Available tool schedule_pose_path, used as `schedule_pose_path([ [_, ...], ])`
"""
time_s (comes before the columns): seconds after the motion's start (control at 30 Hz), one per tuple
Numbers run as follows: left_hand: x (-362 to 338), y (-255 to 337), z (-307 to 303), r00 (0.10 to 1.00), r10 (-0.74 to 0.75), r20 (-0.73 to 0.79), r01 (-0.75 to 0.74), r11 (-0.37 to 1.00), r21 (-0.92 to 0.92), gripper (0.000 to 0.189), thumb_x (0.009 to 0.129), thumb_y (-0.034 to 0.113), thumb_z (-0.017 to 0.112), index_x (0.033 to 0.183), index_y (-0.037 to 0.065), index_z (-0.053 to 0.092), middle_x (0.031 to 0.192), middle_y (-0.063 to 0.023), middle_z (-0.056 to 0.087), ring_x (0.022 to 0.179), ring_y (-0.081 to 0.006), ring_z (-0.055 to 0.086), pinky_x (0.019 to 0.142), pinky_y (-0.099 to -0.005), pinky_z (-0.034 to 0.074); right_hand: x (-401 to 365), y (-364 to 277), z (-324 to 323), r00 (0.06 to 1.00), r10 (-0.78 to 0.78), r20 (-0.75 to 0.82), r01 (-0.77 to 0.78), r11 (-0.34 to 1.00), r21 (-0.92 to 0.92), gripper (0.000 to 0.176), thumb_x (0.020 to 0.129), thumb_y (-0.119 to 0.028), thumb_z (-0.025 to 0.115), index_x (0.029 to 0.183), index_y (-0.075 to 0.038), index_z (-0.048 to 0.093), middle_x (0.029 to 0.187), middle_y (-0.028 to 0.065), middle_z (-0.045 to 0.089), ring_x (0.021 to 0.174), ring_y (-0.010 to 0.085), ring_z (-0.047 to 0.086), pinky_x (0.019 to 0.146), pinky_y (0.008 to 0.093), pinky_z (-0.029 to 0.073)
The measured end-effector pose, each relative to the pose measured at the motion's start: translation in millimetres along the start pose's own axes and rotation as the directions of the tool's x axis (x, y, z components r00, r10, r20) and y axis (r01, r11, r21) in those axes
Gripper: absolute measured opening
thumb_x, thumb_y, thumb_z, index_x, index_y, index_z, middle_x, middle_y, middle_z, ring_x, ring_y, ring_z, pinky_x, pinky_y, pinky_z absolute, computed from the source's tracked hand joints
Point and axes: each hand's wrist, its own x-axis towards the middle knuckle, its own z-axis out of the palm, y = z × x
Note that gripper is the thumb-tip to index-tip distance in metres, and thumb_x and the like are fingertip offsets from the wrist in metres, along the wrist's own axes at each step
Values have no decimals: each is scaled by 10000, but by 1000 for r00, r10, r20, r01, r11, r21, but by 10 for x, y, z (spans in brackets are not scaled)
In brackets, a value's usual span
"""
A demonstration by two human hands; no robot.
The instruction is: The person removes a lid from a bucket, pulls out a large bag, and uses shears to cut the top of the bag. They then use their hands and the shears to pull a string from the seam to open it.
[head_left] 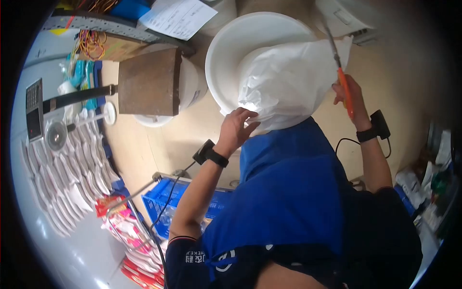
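In the upper middle of the frame a white plastic bag [288, 82], full and rounded, stands up in front of the person's blue apron [288, 192]. It covers part of a big white basin [231, 43] behind it.

The left hand [237, 129] lies against the lower left edge of the bag. Its fingers [248, 115] are slightly spread and curled onto the film; whether they pinch the film or only press on it cannot be told. A black wristband [215, 157] with a small black unit sits on that wrist, and a cable runs down from it.

The right hand [349, 94], at the upper right, has its fingers closed around the orange handles of a pair of scissors [340, 72]. The grey blades point up along the bag's upper right corner, touching or just beside the film. That wrist wears a black band too [373, 129].

Left of the basin a brown cardboard box [150, 82] rests on a white bucket [195, 84]. A printed sheet of paper [179, 17] lies at the top of the frame. On the grey tabletop [77, 260] at the far left lie rows of small white packets [62, 180], with a black device with a keypad [33, 108] above them. A blue crate [166, 202] sits under the left forearm, and red printed packets [130, 236] are stacked at the lower left.
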Motion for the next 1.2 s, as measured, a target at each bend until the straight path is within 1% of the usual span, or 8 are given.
schedule_pose_path([
  [0.2, -53, -553, -27, 967, -95, 237, 189, 892, -411, 208, 804, 181, 639, 901, 0, 672, 799, -133, 672, 747, -242, 643, 701, -316, 496, -650, 538, 715, 996, -13, 89, 2, 992, 122, 212, 837, -151, 597, 980, -38, 488, 799, 60, 559, 654, 157, 560, 606, 290, 466],
  [0.33, -223, -674, -36, 999, -44, 2, 44, 987, -153, 153, 828, 143, 604, 876, 4, 645, 816, -143, 660, 739, -244, 639, 675, -310, 493, -857, 776, 1193, 966, -100, -240, -27, 880, -474, 323, 801, -170, 615, 1058, -56, 456, 843, 191, 608, 835, 397, 598, 697, 440, 470],
  [0.47, -359, 11, -211, 934, 241, -265, -265, 962, -59, 77, 821, 69, 600, 888, 35, 618, 854, -105, 623, 796, -262, 607, 715, -337, 481, -824, 1509, 1027, 869, -63, -490, -51, 975, -215, 249, 873, -173, 555, 998, 6, 436, 791, 109, 590, 637, 202, 624, 537, 304, 502],
  [0.5, -367, 145, -252, 919, 329, -216, -338, 941, -5, 88, 815, 73, 603, 895, 42, 624, 864, -101, 625, 826, -269, 597, 742, -348, 473, -887, 1266, 1007, 876, 94, -474, -80, 996, 50, 250, 879, -163, 534, 1007, 12, 410, 781, 95, 578, 598, 152, 610, 470, 236, 487],
  [0.73, -87, 40, -28, 927, 375, -17, -361, 903, 234, 138, 796, 133, 608, 916, 87, 661, 885, -83, 612, 853, -283, 565, 766, -386, 461, -433, 1208, 845, 897, 204, -393, -86, 951, 298, 226, 844, -128, 579, 963, -15, 424, 738, 79, 560, 565, 154, 610, 406, 239, 460],
  [1.0, 27, 75, 31, 986, 157, 50, -162, 981, 107, 121, 804, 161, 609, 877, 78, 658, 882, -108, 595, 869, -291, 569, 731, -399, 479, -93, 1138, 723, 895, -97, -435, -156, 846, -509, 395, 759, -227, 666, 1030, -5, 483, 912, 191, 625, 846, 363, 614, 708, 423, 488],
  [1.13, 17, 103, 88, 968, 246, 39, -248, 934, 256, 86, 817, 141, 574, 828, 65, 612, 839, -103, 578, 838, -299, 560, 699, -407, 478, 158, 1251, 641, 947, -157, -280, -61, 767, -638, 424, 741, -237, 674, 1044, -16, 477, 908, 194, 623, 851, 383, 602, 697, 443, 480],
  [1.2, -21, -35, 175, 966, 255, 37, -253, 912, 323, 60, 824, 114, 543, 828, 59, 565, 827, -106, 569, 819, -307, 556, 676, -421, 469, 189, 1146, 628, 961, -20, -275, -114, 879, -463, 358, 771, -205, 644, 1017, -22, 458, 854, 179, 609, 789, 348, 586, 641, 413, 464],
])
